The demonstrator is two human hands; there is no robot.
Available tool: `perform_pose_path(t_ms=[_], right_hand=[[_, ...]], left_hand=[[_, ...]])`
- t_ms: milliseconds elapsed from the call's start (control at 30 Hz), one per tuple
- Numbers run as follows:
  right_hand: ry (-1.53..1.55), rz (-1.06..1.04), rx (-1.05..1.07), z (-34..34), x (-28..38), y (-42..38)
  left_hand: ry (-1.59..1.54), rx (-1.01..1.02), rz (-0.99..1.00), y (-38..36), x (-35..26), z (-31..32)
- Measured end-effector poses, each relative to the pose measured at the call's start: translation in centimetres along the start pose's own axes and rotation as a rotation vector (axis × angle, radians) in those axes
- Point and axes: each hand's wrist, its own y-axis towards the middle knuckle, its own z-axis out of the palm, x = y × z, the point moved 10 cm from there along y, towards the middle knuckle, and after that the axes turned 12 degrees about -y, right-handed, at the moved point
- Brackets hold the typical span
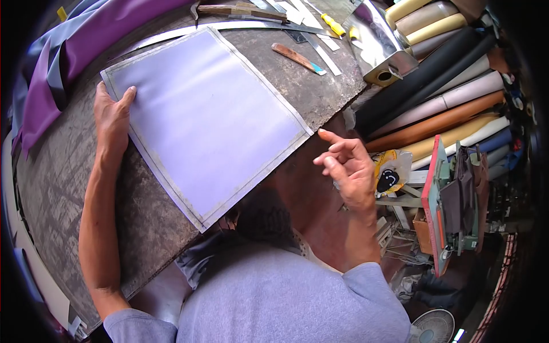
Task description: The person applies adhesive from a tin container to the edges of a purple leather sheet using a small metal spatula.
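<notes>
On the desk (pixel 150 200), a pale purple sheet (pixel 206 126) with greyish borders, its lower corner out past the desk's edge. Left hand (pixel 114 117) closed on the sheet's left edge, thumb on top. Right hand (pixel 351 168) half open, fingers loosely bent, just beside the sheet's right corner; contact impossible to tell. Beyond the sheet, a wooden-handled tool (pixel 294 57) and a yellow-handled tool (pixel 333 24); off to the right, rolls of material (pixel 443 108).

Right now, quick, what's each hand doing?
Left hand: closed on the purple sheet, thumb on top at its left corner.
Right hand: half open, fingers curled, nothing seen in it, fingertip right by the sheet's right corner.
</notes>
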Motion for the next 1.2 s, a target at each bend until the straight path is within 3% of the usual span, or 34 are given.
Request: perform_pose_path(t_ms=[133,200,267,333,367,400,467,533,667,767,900,933,1033,1067,1133,1200], right_hand=[[-0.046,-0.020,-0.135,2.6,-3.3,-0.7],[-0.219,-0.024,-0.220,3.4,-3.1,-1.8],[-0.433,-0.068,-0.164,5.4,-1.2,-3.1],[-0.646,-0.297,-0.168,7.4,1.7,-4.3],[-0.481,-0.252,-0.100,8.0,1.5,-4.8],[-0.544,-0.372,-0.030,8.9,3.1,-5.0],[-0.206,-0.210,0.134,8.9,1.3,-5.0],[0.030,-0.077,-0.056,6.5,-0.2,-3.9],[-0.181,0.014,-0.185,3.7,-1.7,-1.2],[-0.617,-0.030,-0.106,5.1,0.5,-1.2],[-0.888,-0.441,-0.068,8.9,3.8,-3.1],[-0.891,-0.444,-0.025,9.6,4.1,-3.8],[-0.513,-0.368,0.102,10.0,3.8,-4.3],[-0.429,-0.219,0.122,9.2,3.0,-4.0],[-0.297,-0.131,-0.089,7.0,1.2,-3.7],[-0.329,-0.099,-0.130,6.5,0.5,-3.5]], left_hand=[[-0.045,0.016,-0.004,0.2,0.3,0.1],[-0.042,0.010,0.005,0.1,0.0,0.1],[-0.012,-0.004,0.022,-0.1,-0.3,0.0],[-0.020,0.002,0.026,0.0,-0.3,0.1],[-0.024,0.006,0.029,0.0,-0.2,0.1],[-0.026,0.001,0.021,0.0,-0.2,0.1],[-0.030,-0.005,0.004,0.0,-0.1,0.0],[-0.031,-0.006,0.014,0.1,0.0,0.0],[-0.053,-0.002,0.008,0.3,0.5,-0.1],[-0.041,-0.008,0.007,0.2,0.2,-0.1],[-0.015,-0.016,-0.009,0.0,0.0,-0.1],[-0.004,-0.015,-0.012,0.1,0.1,-0.1],[0.032,-0.013,0.003,0.2,0.3,-0.2],[0.048,-0.013,0.009,0.2,0.4,-0.3],[0.053,-0.022,0.027,0.2,0.1,-0.3],[0.056,-0.030,0.033,0.2,0.0,-0.4]])
